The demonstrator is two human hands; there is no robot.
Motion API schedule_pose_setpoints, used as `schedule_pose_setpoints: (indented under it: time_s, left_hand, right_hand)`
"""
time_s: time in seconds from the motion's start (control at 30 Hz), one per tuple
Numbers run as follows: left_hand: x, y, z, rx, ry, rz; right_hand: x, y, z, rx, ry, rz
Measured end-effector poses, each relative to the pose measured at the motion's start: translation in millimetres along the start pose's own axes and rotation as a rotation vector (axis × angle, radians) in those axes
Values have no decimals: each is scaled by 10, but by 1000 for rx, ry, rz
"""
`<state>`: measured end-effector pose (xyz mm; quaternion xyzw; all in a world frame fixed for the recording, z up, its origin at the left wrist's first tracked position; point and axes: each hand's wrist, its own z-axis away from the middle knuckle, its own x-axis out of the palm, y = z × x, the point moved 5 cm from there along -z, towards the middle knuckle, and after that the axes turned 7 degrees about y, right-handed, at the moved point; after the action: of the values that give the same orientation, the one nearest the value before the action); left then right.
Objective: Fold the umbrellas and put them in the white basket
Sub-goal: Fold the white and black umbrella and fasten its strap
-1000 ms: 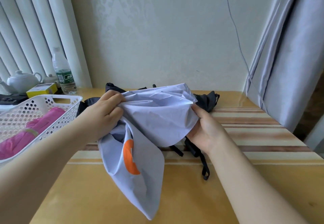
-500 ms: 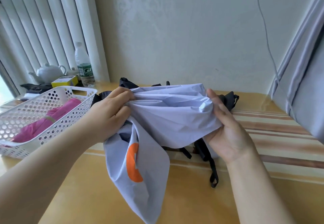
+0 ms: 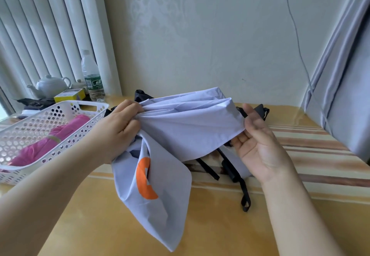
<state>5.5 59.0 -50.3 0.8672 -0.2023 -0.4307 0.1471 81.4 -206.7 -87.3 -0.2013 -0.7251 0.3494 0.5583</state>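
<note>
Above the yellow surface (image 3: 210, 225), my left hand (image 3: 118, 127) is clenched on a bunched fold of the pale lilac umbrella (image 3: 180, 131), fingers curled tight over the gathered cloth, knuckles up, the forearm reaching in from the lower left. From under that hand a long flap of the same canopy hangs down to the surface, bearing an orange mark (image 3: 145, 177). My right hand (image 3: 258, 145) is at the other end of the fold, palm turned up and toward me, its fingers half curled; the thumb stands up behind the cloth's edge and the fingertips (image 3: 239, 139) touch the fabric from below, so it supports the edge loosely and does not pinch it. The right forearm comes in from the lower right. Below and behind the cloth, between my hands, a black umbrella (image 3: 230, 167) with its strap (image 3: 245, 199) lies on the surface. Left of my left hand stands the white basket (image 3: 66, 113), just beside it, with a folded pink umbrella (image 3: 50, 143) lying inside.
</note>
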Motion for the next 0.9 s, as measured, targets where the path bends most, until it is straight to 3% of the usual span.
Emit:
schedule_pose_setpoints:
  time_s: [0.2, 0.4, 0.47, 0.53, 0.57, 0.63, 0.73, 0.83, 0.9]
  left_hand:
    - [6, 42, 34, 11, -13, -41]
    - [87, 203, -12, 122, 0, -46]
    - [105, 217, -36, 133, 14, -46]
    - [98, 190, -53, 119, 24, -43]
    - [92, 166, -60, 110, 19, -46]
    - [81, 127, -73, 86, -7, -52]
    - [80, 122, -72, 76, -32, -53]
    - [90, 180, -60, 120, -40, -69]
    - [90, 219, -50, 152, -45, -72]
  right_hand:
    - [140, 119, 25, 38, -137, -151]
    - [110, -77, 91, -124, 101, -342]
    - [14, -15, 59, -11, 150, -152]
    - [-122, 44, 22, 75, 263, 229]
    - [-183, 28, 5, 60, 346, 375]
    - [-253, -84, -14, -171, 429, 534]
    - [-91, -279, 87, -545, 257, 781]
    - [11, -196, 105, -492, 122, 1046]
    - [39, -160, 101, -475, 70, 1017]
